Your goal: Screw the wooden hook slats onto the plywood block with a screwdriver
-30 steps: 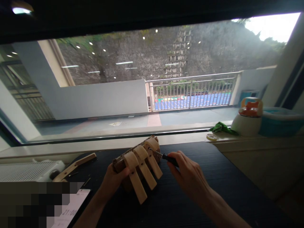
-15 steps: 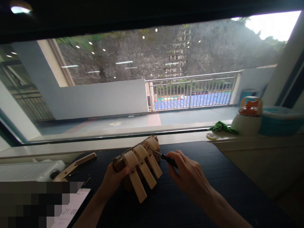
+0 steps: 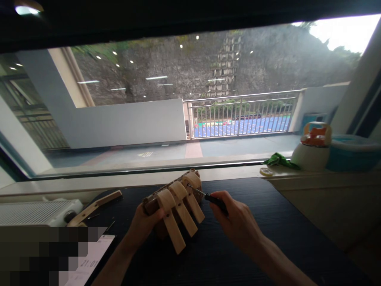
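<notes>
A brown wooden piece (image 3: 152, 206) with several pale curved wooden strips (image 3: 175, 229) fixed across it is tilted above the dark table. My left hand (image 3: 145, 224) grips its left end, the thumb lying near the nearest strip. In my right hand (image 3: 235, 212) is a screwdriver with a black handle (image 3: 218, 202). Its thin shaft points up and left, the tip meeting the farthest strip near its curved part; whether it sits in a screw is too small to tell. Dark round dots show on the strips.
On the left of the black table (image 3: 253, 230) lie a jointed wooden strip (image 3: 108, 197), small thin dark pieces and a lit screen (image 3: 89, 258). A white heater (image 3: 41, 211) is beside it. The sill holds a green cloth (image 3: 279, 159), a white-and-orange container (image 3: 312, 153) and a teal tub (image 3: 353, 155).
My right hand and the screwdriver handle have shifted slightly right and down, while the tip stays at the same strip. The clock on the screen has gone from 21:00 to 21:01.
</notes>
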Demonstrator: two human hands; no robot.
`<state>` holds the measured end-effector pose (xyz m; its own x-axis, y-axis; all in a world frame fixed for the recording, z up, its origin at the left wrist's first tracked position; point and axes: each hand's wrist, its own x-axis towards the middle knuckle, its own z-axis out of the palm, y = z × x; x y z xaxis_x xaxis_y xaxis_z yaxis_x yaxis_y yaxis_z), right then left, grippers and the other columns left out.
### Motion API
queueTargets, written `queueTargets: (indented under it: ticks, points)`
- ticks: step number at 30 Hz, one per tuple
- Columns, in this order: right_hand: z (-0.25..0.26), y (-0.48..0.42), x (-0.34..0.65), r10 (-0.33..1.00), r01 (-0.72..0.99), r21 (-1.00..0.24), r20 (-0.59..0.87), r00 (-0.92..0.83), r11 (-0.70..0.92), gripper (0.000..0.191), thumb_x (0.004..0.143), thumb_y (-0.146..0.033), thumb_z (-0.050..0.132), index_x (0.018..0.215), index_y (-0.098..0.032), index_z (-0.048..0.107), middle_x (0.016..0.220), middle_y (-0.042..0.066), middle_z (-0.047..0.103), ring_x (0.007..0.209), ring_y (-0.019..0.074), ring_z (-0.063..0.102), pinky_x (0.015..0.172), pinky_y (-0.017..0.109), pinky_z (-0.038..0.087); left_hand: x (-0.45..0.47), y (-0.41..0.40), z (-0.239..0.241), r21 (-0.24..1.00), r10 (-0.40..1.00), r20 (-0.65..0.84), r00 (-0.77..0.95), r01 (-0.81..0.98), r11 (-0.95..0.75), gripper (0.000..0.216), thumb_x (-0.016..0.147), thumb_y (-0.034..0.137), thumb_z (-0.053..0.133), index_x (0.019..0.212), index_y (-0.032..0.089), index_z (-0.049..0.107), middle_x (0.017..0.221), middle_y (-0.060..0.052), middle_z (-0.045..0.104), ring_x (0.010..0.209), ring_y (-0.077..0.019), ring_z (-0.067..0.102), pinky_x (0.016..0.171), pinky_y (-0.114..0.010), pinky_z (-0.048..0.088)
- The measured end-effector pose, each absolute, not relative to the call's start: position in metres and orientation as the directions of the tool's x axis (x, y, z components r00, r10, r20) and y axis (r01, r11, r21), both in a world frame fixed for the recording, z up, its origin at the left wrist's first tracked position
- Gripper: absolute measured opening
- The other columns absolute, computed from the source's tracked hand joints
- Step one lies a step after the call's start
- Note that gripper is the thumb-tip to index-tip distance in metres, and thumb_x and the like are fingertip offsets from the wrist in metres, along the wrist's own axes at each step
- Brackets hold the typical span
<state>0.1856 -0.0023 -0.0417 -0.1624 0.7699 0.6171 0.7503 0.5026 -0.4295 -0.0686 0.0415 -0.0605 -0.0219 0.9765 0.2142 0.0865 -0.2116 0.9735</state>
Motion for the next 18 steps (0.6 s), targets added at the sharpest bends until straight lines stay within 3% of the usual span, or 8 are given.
queueTargets:
  ticks: [5,13,18]
  points:
    - [-0.0397,-0.0047,0.186,0.75,0.771,-0.384,0.637,-0.177,0.508,0.023,0.082,-0.019,0.047,0.105,-0.021,0.045,0.076,-0.001,0.063,0.057,0.0135,0.058,0.052,0.024,0.039,-0.0719,0.0446,-0.0652,0.975,0.978,0.209,0.006,0.073,-0.209,0.029,0.057,0.025,0.073,0.084,0.014,0.07,0.075,-0.003,0.072,0.072,-0.0243,0.066,0.065,-0.031,0.054]
    - [-0.0382,0.0003,0.1888,0.545,0.787,-0.122,0.784,-0.296,0.604,0.014,0.086,-0.014,0.044,0.098,-0.016,0.05,0.079,0.004,0.061,0.067,0.0128,0.058,0.059,0.023,0.041,-0.0672,0.0416,-0.0598,0.974,0.976,0.216,-0.042,0.078,-0.212,0.029,0.054,0.024,0.073,0.081,0.013,0.069,0.073,-0.003,0.072,0.071,-0.0258,0.066,0.064,-0.032,0.054]
    - [-0.0395,0.0012,0.1886,0.557,0.782,-0.149,0.781,-0.282,0.605,0.012,0.087,-0.016,0.043,0.096,-0.015,0.052,0.076,0.003,0.061,0.067,0.0127,0.059,0.059,0.023,0.041,-0.0666,0.0411,-0.0587,0.975,0.976,0.214,-0.031,0.072,-0.211,0.03,0.055,0.024,0.073,0.082,0.013,0.069,0.074,-0.003,0.073,0.072,-0.0255,0.066,0.065,-0.032,0.054]
